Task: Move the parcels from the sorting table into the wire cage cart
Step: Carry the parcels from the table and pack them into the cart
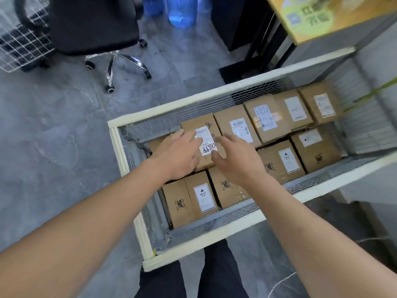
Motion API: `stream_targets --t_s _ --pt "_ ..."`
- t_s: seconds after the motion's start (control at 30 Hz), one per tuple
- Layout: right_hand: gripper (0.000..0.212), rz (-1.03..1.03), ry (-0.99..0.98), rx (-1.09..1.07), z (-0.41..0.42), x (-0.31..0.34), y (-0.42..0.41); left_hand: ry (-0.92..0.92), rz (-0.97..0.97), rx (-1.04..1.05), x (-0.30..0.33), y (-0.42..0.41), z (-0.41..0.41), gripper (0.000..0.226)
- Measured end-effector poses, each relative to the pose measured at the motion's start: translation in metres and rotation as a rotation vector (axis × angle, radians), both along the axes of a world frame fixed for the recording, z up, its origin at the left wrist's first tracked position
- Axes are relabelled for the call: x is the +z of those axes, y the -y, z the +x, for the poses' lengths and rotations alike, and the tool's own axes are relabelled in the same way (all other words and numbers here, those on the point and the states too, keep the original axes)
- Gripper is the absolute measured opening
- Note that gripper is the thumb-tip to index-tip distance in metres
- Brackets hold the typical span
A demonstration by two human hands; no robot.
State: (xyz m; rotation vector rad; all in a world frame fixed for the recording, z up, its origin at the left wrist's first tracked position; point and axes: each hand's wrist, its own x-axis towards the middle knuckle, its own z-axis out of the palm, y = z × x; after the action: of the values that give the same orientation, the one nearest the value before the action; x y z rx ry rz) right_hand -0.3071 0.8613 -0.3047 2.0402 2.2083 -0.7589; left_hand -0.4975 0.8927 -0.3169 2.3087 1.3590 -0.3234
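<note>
The wire cage cart (217, 96), with a cream frame and mesh walls, stands on the floor right in front of me. Several brown cardboard parcels with white labels lie packed inside it. Both my arms reach down into its left part. My left hand (179, 155) and my right hand (237, 158) hover with fingers spread over a brown parcel (206, 125) whose white label carries handwritten digits. The fingertips lie at or just above its top; neither hand grips it. A parcel marked HEAVY (200, 195) lies nearer to me. The sorting table is not in view.
A black office chair (96, 24) on a chrome wheeled base stands on the grey floor at the upper left, beside a white wire basket (23, 48). Blue water bottles (182, 11) stand behind it. A yellow-topped stand (322, 20) on black legs rises at the upper right.
</note>
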Motion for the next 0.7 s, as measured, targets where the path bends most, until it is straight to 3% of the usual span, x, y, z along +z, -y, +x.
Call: stream_targets --t_s 0.2,0.4,0.7 --pt "0.054 0.098 0.07 -0.12 -0.033 0.093 0.048 0.061 0.106 -0.15 0.088 0.012 -0.025 0.051" --pt "0.057 0.243 0.117 -0.276 -0.056 0.185 0.096 0.114 0.361 -0.378 0.178 0.028 -0.029 0.052" --pt "0.058 0.403 0.216 -0.463 -0.044 0.299 0.173 0.276 0.446 -0.565 0.293 0.069 0.003 0.06"
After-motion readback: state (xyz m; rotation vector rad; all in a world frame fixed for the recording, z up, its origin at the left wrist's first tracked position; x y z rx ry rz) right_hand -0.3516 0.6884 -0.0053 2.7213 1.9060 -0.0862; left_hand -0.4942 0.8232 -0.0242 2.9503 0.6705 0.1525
